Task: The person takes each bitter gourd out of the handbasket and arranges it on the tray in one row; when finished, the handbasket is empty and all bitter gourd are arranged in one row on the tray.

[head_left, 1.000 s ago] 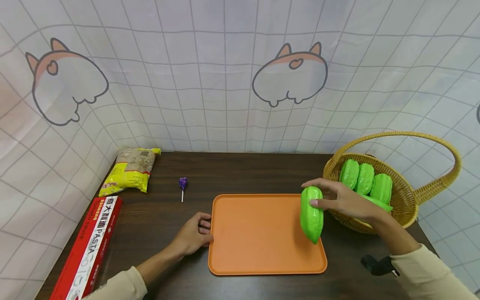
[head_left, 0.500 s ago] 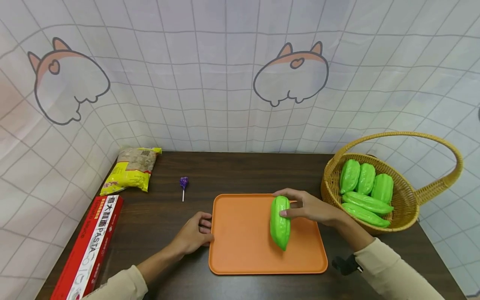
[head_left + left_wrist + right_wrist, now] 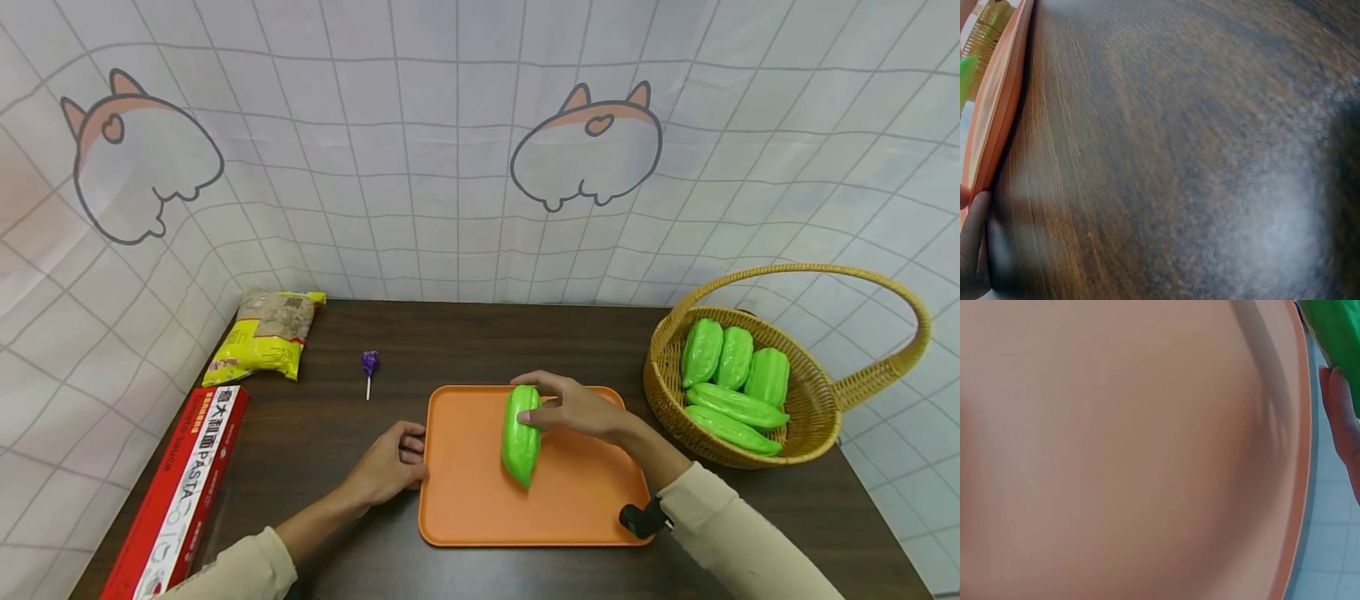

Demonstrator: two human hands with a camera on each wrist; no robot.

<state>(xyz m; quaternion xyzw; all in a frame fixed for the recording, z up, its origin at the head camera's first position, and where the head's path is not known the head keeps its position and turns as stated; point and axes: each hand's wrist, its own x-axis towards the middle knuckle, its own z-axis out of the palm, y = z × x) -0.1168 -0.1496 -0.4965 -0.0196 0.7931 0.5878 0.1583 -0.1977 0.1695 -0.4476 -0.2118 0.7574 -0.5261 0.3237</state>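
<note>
Staged booth: cartoon-print cloth backdrop (image 3: pixel 420 125) behind dark table (image 3: pixel 465 342).

Smooth plastic tray (image 3: pixel 468 504), wicker basket (image 3: pixel 671 417)

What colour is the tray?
The tray is orange; it shows best in the head view.

The vegetable (image 3: pixel 519 446) is bright green, as are the other vegetables (image 3: pixel 733 405) in the golden-tan woven basket (image 3: pixel 817 408). The tray (image 3: pixel 468 475) is plain orange, the tabletop (image 3: pixel 465 337) dark brown with wood grain. The box (image 3: pixel 183 492) is red with a white band, the bag (image 3: pixel 262 350) yellow and tan, the lollipop (image 3: pixel 370 362) purple. The sleeves (image 3: pixel 738 533) are cream. The white cloth (image 3: pixel 420 125) has grey grid lines and orange-and-white animal prints (image 3: pixel 588 154).
</note>
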